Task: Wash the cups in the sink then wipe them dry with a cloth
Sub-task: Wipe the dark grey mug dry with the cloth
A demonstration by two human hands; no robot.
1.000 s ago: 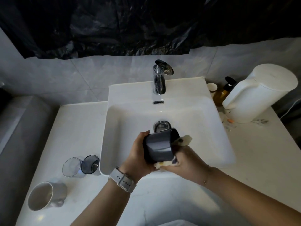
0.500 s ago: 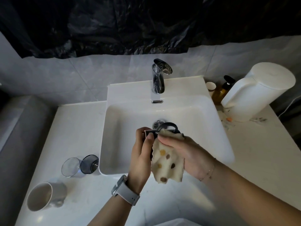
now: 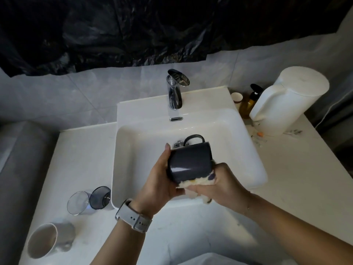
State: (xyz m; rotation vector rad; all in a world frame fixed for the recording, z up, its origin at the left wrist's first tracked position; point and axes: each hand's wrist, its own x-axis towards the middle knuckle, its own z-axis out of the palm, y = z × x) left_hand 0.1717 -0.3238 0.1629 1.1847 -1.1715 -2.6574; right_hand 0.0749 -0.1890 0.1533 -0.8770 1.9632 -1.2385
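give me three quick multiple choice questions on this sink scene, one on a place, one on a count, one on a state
1. Where does the pale grey ceramic mug lie?
A. in the basin
B. on the counter, lower left
C. beside the white jug

2. How many clear plastic tumblers lie by the white square sink?
A. one
B. two
C. four

3. What is the chrome tap doing?
A. no water shows
B. running hard
C. spraying sideways

Key: 1 B, it lies on its side there. 2 B, one clear and one smoky. 3 A, no stream falls while the hands, left and right, wipe the dark glossy mug with the cream spotted cloth.
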